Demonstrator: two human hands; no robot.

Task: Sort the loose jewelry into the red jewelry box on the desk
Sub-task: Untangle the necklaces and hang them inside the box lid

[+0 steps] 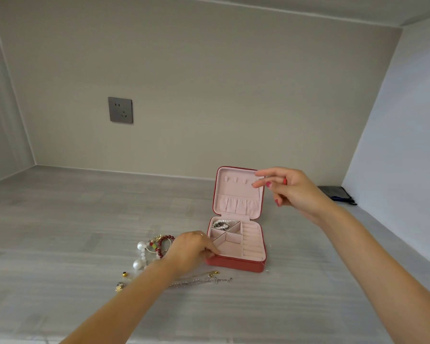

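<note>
Left hand (pixel 191 249) grips square red jewelry box (pixel 236 264); right hand (pixel 287 188) hovers, fingers loosely spread.

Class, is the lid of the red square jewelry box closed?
No: the red square jewelry box stands with its pink-lined lid raised upright, its compartments exposed.

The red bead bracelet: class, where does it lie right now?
In the head view, the red bead bracelet lies on the desk, just beyond the left hand, left of the jewelry box.

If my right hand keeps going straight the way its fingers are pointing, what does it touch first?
Probably the open lid of the red jewelry box: the right hand points its fingers left across the lid's pink lining. Depth is unclear, so it may pass in front.
</note>
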